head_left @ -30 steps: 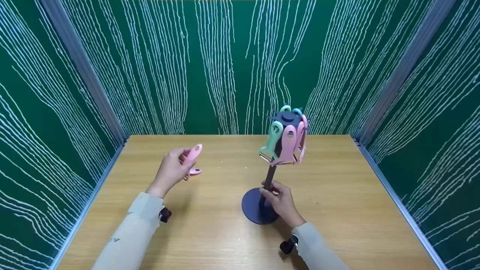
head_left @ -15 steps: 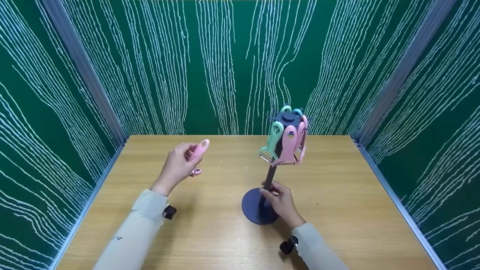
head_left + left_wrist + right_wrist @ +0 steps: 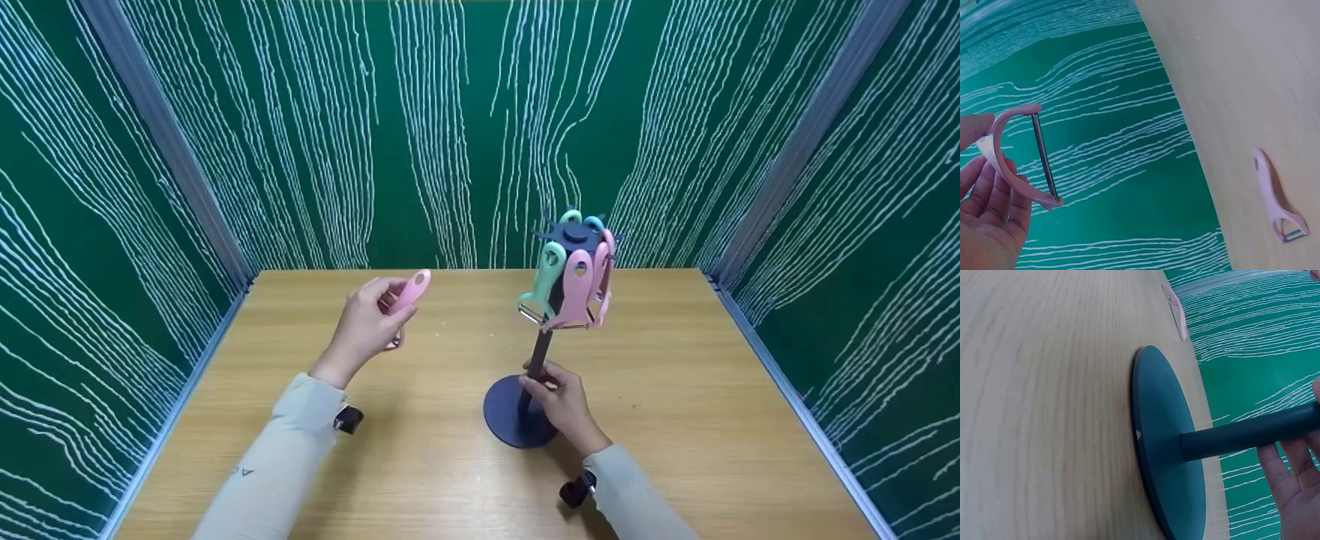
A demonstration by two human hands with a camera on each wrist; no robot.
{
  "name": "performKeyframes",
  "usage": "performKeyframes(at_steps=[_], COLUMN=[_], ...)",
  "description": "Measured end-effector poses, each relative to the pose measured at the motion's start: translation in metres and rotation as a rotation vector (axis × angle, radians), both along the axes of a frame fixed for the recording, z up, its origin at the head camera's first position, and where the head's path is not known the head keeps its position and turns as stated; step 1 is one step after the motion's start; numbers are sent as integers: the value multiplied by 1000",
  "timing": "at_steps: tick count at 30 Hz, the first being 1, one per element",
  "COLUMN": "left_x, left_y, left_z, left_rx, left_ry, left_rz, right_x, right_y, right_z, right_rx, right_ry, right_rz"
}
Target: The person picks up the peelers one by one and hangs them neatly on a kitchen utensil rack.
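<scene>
My left hand (image 3: 366, 319) pinches a pink peeler (image 3: 412, 291) above the table; its ring handle end points up and away. The left wrist view shows that peeler's curved head (image 3: 997, 140) and metal blade, with thumb and fingers at the neck. A second pink peeler (image 3: 1266, 183) lies on the table, mostly hidden behind my left hand in the head view. My right hand (image 3: 564, 401) holds the post (image 3: 539, 352) of a dark stand low down, above its round base (image 3: 504, 416). From the stand's top hang a green peeler (image 3: 546, 277), a pink peeler (image 3: 577, 289) and several others.
The stand's hooked top (image 3: 576, 237) has several arms around it. Tiny white specks lie on the wooden table (image 3: 450, 390). Green walls (image 3: 510, 135) with white wavy lines and grey corner posts (image 3: 172, 142) enclose the table's back and sides.
My left hand has moved to the right and slightly away with the pink peeler, covering more of the peeler on the table. My right hand and the stand have stayed put.
</scene>
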State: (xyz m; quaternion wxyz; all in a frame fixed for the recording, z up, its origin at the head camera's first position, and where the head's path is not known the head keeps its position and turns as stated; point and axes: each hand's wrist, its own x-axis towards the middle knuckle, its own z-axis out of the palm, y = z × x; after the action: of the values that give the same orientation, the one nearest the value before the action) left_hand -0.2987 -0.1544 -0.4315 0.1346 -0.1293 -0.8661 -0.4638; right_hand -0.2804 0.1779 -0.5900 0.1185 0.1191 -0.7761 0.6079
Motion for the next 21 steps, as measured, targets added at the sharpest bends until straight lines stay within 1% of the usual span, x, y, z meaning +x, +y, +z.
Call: performKeyframes(at_steps=[4, 15, 21], left_x=[1, 3, 5], left_y=[6, 24, 32], left_z=[6, 21, 30], left_rx=[2, 17, 10], left_ry=[25, 90, 120], left_rz=[-5, -37, -54], right_x=[1, 1, 1], right_y=[-1, 0, 0], right_z=[1, 2, 1], right_rx=[6, 10, 13], right_ry=[-4, -61, -57], right_rz=[-6, -12, -9])
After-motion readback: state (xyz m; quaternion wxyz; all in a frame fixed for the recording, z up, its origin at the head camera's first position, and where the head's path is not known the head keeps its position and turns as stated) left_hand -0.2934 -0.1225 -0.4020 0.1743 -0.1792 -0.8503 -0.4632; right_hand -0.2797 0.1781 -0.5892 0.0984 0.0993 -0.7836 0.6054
